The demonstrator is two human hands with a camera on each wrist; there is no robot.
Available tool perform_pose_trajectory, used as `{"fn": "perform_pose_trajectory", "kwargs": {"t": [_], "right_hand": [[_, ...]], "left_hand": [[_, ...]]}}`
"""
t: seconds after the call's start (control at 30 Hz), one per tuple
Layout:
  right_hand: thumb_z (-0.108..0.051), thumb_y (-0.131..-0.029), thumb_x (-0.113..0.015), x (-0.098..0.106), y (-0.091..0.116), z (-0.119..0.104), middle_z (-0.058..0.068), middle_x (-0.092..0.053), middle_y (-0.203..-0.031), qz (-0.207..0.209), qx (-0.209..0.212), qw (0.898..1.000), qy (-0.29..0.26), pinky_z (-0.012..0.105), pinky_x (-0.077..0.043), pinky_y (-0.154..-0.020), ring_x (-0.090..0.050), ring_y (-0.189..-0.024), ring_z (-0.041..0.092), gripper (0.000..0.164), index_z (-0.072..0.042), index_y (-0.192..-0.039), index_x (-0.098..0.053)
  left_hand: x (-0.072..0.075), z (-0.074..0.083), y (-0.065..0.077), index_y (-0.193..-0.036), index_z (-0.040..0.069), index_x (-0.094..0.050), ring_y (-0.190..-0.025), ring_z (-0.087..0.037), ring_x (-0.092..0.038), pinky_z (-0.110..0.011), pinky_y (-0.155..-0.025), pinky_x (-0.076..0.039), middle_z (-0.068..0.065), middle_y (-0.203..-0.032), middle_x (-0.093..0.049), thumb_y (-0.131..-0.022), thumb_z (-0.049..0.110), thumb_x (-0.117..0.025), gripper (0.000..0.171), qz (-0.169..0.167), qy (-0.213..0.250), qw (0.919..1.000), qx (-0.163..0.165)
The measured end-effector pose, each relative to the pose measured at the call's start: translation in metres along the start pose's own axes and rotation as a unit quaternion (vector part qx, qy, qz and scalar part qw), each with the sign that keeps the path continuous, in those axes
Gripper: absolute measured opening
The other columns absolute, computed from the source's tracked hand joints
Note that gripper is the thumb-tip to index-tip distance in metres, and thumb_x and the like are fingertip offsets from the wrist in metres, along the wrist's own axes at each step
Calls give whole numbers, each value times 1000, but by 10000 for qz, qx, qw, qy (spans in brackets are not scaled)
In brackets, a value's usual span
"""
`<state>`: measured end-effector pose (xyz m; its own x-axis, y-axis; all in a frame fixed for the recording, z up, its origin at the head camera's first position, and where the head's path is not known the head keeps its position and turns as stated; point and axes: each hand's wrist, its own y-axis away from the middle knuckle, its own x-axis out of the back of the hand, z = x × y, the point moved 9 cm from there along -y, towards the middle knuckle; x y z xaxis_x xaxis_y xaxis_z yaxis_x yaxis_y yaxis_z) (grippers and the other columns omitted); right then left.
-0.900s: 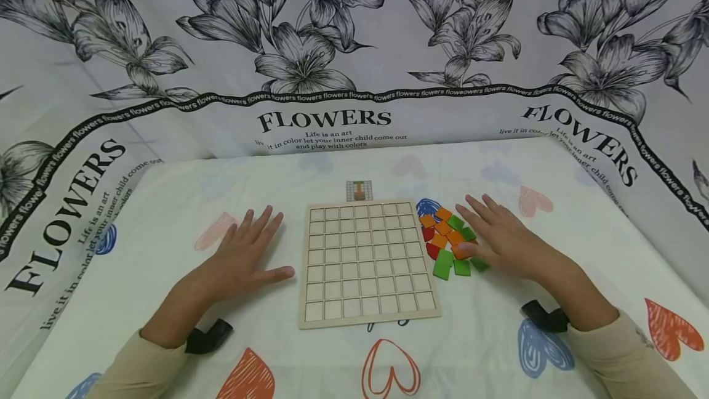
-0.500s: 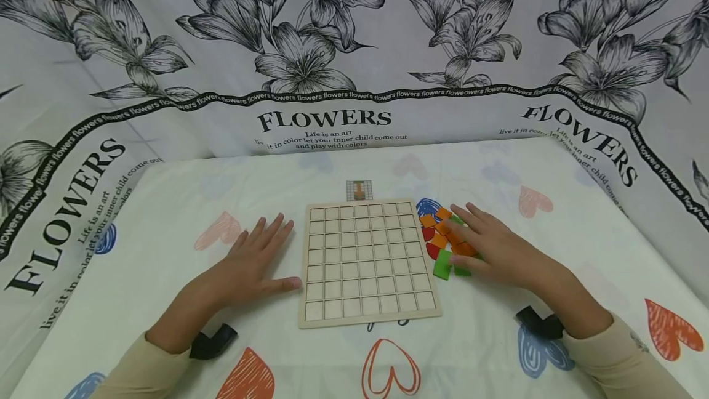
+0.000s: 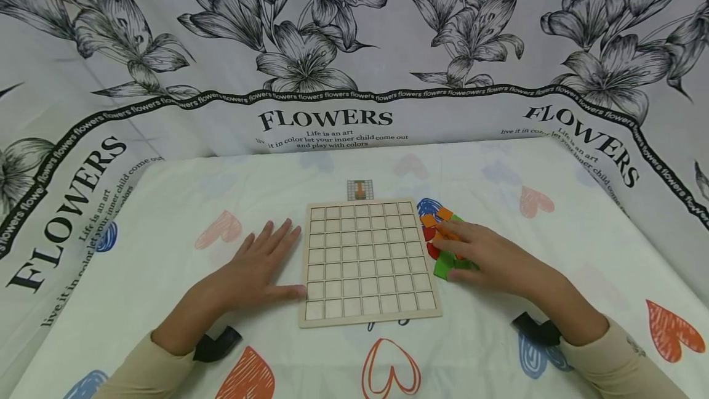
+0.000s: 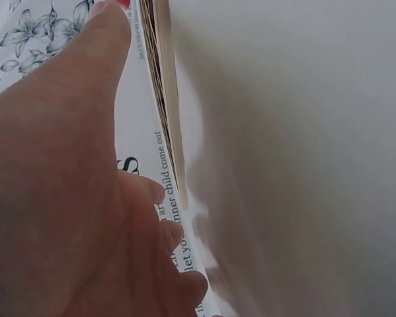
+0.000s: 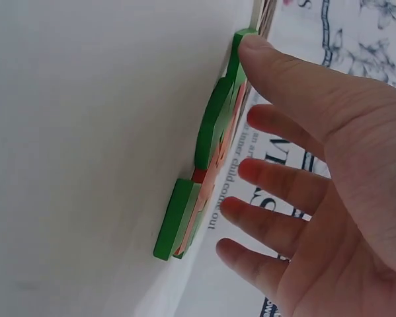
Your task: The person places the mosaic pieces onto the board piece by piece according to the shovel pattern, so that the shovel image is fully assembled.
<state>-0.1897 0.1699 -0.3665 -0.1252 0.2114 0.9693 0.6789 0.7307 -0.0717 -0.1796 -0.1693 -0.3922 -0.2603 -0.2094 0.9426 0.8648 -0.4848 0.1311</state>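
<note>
- a flower-printed cloth [image 3: 327, 122] spreads at 12 o'clock, beyond my heart-patterned tablecloth [image 3: 471, 350].
- my right hand [image 3: 495, 260] has shifted toward 9 o'clock, over the coloured tiles [image 3: 444, 265], putting them within finger reach; my left hand [image 3: 252, 282] has edged toward 3 o'clock, up to the gridded board [image 3: 367, 254].
- the coloured tiles lie at the board's 3 o'clock, a small printed card [image 3: 360, 190] at its 12.
- right grip: wide, fingers apart, curled round nothing; my thumb seems to touch a green tile [image 5: 235, 63].
- left grip: wide too, thumb tip at the board's 8 o'clock edge; whether it presses, i cannot tell.
</note>
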Motion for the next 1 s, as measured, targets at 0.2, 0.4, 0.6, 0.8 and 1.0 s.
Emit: {"fn": "perform_pose_trajectory", "kwargs": {"t": [0.2, 0.4, 0.6, 0.8, 1.0], "right_hand": [[-28, -82, -85, 1, 0, -7, 14, -54, -144, 145, 265, 9995, 1, 51, -45, -103, -47, -135, 33, 47, -11, -124, -72], [-19, -78, -88, 4, -2, -15, 13, -56, -141, 295, 586, 9978, -81, 50, -48, -100, -50, -131, 31, 37, -16, -112, -77], [-20, -81, -85, -2, -2, -13, 10, -54, -145, -2, 395, 9991, -144, 53, -44, -104, -46, -135, 33, 38, -17, -119, -76], [-18, -84, -83, -6, -1, -11, 7, -51, -148, -234, 185, 9992, -254, 55, -41, -106, -40, -140, 35, 40, -16, -122, -75], [-21, -83, -84, -7, -2, -12, 8, -56, -143, -189, 223, 9992, -279, 53, -43, -105, -46, -136, 32, 32, -17, -114, -77]], "left_hand": [[-3, 4, 1, -162, 13, -16, -150, -45, -4, -68, -114, -10, -14, -167, -11, -82, 82, -53, 112, -22, -50, 10000, -52], [-4, 11, 1, -162, 13, -17, -150, -44, -4, -67, -114, -11, -14, -166, -11, -81, 82, -53, 113, -24, -51, 9998, -192], [-7, 17, 2, -162, 12, -15, -150, -44, -2, -67, -114, -9, -13, -167, -7, -81, 81, -56, 114, -44, -36, 9996, -277], [-13, 18, 1, -163, 13, -14, -150, -43, -1, -70, -113, -5, -12, -167, -5, -76, 86, -53, 120, -189, -101, 9994, -259], [-19, 19, 1, -163, 13, -12, -150, -43, 3, -70, -112, -2, -10, -168, -4, -74, 89, -53, 124, -412, -145, 9988, -213]]}}
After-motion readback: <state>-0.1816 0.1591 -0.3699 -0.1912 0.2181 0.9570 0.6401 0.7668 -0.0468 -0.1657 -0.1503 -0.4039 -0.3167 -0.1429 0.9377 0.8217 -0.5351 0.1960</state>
